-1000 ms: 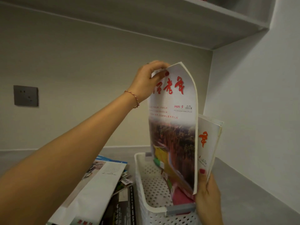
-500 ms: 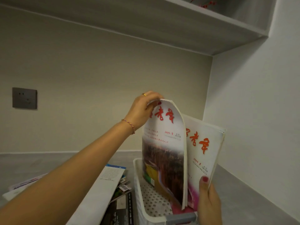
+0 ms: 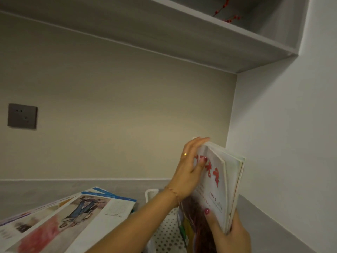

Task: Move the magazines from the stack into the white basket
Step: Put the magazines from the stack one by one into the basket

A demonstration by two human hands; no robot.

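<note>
The right hand (image 3: 230, 236) grip clamps the lower edge of the upright magazines (image 3: 218, 187), long axis vertical, standing in the white basket (image 3: 151, 193) just below it, while the left hand (image 3: 189, 173) presses straight-fingered against the cover, nearer the stack (image 3: 73, 214)

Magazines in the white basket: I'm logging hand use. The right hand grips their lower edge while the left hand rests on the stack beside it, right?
No. In the head view the left hand touches the front cover of the upright magazines near the top, not the stack. The right hand does grip their lower edge.
</note>
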